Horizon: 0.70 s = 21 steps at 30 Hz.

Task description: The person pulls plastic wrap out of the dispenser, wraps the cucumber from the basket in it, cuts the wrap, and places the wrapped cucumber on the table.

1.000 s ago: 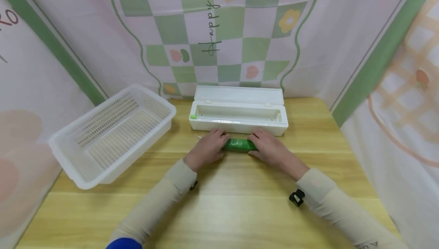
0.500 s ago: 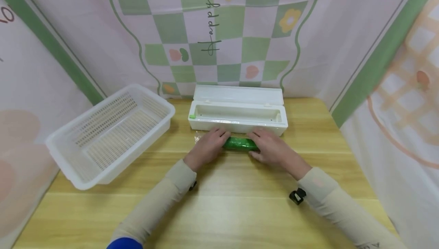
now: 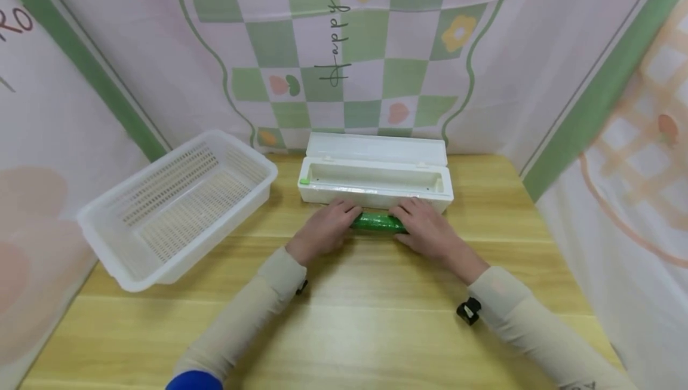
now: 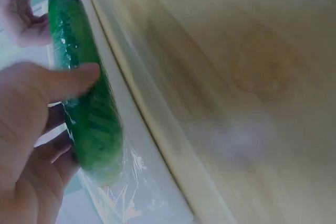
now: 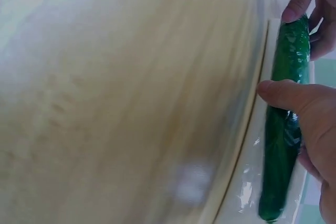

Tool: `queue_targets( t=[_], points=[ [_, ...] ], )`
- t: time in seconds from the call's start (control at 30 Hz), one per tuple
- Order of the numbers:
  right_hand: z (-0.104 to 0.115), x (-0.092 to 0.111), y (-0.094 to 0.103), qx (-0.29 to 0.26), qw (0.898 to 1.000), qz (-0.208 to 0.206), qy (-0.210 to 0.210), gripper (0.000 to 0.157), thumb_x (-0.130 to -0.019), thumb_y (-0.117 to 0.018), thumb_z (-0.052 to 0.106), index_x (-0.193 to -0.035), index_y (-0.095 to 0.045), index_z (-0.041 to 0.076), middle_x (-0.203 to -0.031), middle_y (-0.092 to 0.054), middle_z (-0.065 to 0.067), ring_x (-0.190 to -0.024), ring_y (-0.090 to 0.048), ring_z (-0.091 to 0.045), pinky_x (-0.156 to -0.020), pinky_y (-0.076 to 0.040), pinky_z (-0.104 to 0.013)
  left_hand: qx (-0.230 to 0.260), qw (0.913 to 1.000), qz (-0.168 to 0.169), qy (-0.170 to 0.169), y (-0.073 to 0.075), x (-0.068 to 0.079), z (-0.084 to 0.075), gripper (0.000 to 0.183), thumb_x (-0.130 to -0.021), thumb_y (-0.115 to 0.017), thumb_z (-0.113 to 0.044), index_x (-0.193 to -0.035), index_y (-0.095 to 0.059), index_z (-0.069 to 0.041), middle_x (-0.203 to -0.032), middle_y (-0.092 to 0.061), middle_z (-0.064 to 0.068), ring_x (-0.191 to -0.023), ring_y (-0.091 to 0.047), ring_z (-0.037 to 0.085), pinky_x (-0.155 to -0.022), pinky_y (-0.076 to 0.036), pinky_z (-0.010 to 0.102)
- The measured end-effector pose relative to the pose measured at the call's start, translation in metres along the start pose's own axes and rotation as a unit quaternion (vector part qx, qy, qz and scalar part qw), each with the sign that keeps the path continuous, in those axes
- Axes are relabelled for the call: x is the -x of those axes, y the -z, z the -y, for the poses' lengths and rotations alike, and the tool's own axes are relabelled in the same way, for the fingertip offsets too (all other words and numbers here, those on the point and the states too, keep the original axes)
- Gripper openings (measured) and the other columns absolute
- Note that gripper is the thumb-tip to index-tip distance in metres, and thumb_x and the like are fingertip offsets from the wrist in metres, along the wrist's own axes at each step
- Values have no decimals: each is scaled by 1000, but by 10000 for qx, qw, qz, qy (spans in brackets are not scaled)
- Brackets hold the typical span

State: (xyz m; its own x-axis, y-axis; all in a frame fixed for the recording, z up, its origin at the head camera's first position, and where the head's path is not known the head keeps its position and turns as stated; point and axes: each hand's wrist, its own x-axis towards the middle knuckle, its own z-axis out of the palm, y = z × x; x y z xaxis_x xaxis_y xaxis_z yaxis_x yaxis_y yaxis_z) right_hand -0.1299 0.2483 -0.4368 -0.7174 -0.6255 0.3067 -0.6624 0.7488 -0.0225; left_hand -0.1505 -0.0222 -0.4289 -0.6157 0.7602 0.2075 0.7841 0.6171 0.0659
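A green cucumber [image 3: 377, 222] in clear, shiny plastic film lies crosswise just in front of a long white box [image 3: 371, 200] with its lid raised. My left hand [image 3: 326, 224] grips its left part, thumb on the near side and fingers curled beyond. My right hand [image 3: 426, 226] holds the right part the same way. Loose film [image 4: 131, 198] extends past the cucumber's end in the left wrist view. Wrinkled film [image 5: 245, 190] also shows alongside it in the right wrist view. In the head view both cucumber ends are hidden under the hands.
The white box has a long hollow and a small green piece [image 3: 304, 181] at its left front corner. To the left stands a white slotted plastic basket [image 3: 177, 214]. Beneath everything is a wooden table [image 3: 355, 330], with a printed curtain [image 3: 360, 79] behind.
Both hands have shifted slightly toward the white box with the cucumber. The bit of clear film seen left of my left hand is now mostly out of sight. Box and basket stay put.
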Motion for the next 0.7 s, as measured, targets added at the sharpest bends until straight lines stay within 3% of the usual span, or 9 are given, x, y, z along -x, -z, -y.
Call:
queue_targets(
  t=[0.27, 0.47, 0.57, 0.7],
  points=[
    [-5, -6, 10, -150, 9989, 445, 43, 50, -88, -88, 30, -124, -70, -1, -117, -68, -16, -101, -63, -29, -88, -57, -47, -108, 9991, -309, -274, 2, -2, 4, 64, -88, -88, -22, -143, -59, -5, -144, -61, 11, -134, -58, 28, -116, -51, 39],
    [-10, -7, 14, -375, 9976, 575, -75, 50, -90, -86, 27, -128, -70, -1, -117, -68, -13, -103, -63, -28, -92, -56, -48, -867, 9925, -760, -399, -6, -6, 6, 34, -97, -72, -3, -130, -64, -5, -129, -66, 8, -120, -63, 24, -105, -56, 35],
    [-10, -8, 15, -386, 9975, 583, -110, 51, -90, -86, 27, -130, -69, 0, -118, -68, -14, -105, -64, -29, -94, -57, -50, -1106, 9895, -846, -399, -9, -7, 6, 30, -99, -67, 1, -129, -65, -6, -128, -68, 7, -119, -64, 23, -104, -56, 33],
    [-10, -8, 15, -273, 9990, 356, -87, 64, -86, -89, 33, -137, -65, 3, -122, -69, -16, -109, -65, -32, -96, -58, -51, -1175, 9897, -767, -300, -9, -6, 5, 33, -98, -70, 2, -130, -66, -5, -129, -70, 6, -120, -65, 23, -106, -57, 32]
  ],
)
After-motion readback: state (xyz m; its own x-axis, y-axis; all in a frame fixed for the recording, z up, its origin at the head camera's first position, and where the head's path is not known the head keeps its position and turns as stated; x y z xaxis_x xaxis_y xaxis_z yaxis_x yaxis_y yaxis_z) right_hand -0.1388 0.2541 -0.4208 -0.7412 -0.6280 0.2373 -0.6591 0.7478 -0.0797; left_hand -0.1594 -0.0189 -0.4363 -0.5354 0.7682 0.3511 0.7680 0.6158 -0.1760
